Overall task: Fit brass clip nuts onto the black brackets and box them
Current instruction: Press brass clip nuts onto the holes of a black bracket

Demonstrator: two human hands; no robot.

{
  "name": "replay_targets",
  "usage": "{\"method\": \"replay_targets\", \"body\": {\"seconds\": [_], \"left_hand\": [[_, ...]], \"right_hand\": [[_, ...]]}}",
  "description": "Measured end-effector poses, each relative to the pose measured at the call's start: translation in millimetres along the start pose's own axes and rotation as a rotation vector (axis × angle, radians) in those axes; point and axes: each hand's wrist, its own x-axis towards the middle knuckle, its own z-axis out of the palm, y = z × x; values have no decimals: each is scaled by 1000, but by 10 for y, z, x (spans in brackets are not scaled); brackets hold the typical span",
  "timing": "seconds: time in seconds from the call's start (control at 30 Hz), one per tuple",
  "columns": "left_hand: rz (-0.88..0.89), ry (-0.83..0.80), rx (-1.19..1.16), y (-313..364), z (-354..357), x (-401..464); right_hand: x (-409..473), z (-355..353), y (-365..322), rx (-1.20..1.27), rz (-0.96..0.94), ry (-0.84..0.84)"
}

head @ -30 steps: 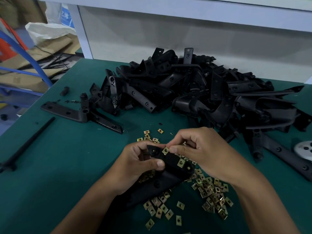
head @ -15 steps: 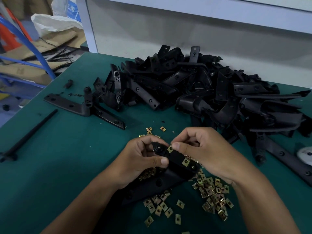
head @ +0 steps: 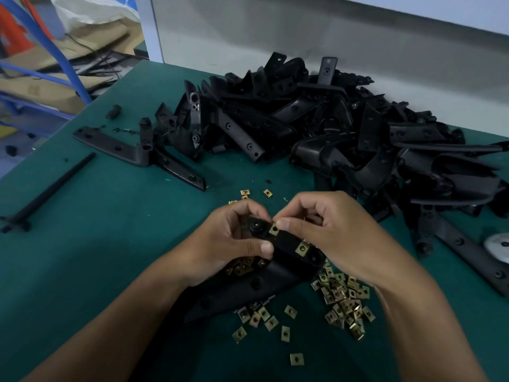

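The person's left hand [head: 234,244] grips the near end of an angled black plastic bracket [head: 264,279], thumb curled over its upper arm, holding it just above the green table mat [head: 110,257]. The right hand [head: 330,232] pinches a small square brass clip nut [head: 274,229] between thumb and forefinger and holds it at the edge of the bracket's upper arm, beside the round boss. Whether this nut is fully seated cannot be told; it appears partway on. A second brass clip nut [head: 302,248] already sits clipped further along the same arm.

Judged progress: early. One nut is fitted on this bracket, one is being fitted. The lower arm of the held bracket shows open holes with no brass visible, so more nuts may be needed there.

Stock remaining: a large heap of black brackets [head: 330,133] lies at the far side of the mat, none showing brass as far as can be seen. One L-shaped black bracket [head: 137,150] lies apart at the left of the heap. Loose brass clip nuts [head: 341,301] lie scattered under and to the right of the hands, with more near the bracket's lower edge.

No box is in view, so no boxed brackets can be confirmed. The boxing step looks not yet started for this piece, and most of the work appears left.
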Motion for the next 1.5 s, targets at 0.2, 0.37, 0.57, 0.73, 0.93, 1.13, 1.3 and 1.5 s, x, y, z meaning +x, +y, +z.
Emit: {"method": "replay_targets", "body": {"seconds": [0.2,0.37,0.57,0.73,0.93,1.13,1.3,1.5], "left_hand": [[44,95,-29,5,-7,26],[127,131,6,10,-5,39],[192,207,62,-10,-17,41],[223,219,90,-14,6,51],[257,282,133,-41,-47,54],[261,328,150,22,-22,22],[251,350,189,183,140,-81],[248,339,340,295,613,-281]], "right_hand": [[-6,-51,-2,72,58,26],[-23,-222,69,142,82,208],[-62,-241,45,100,119,103],[-60,-178,51,-48,97,-2],[21,-42,114,-208,8,146],[6,-58,52,-286,-66,194],[-222,-69,-132,-286,-166,306],[-946,-57,-202,-211,-157,484]]}}
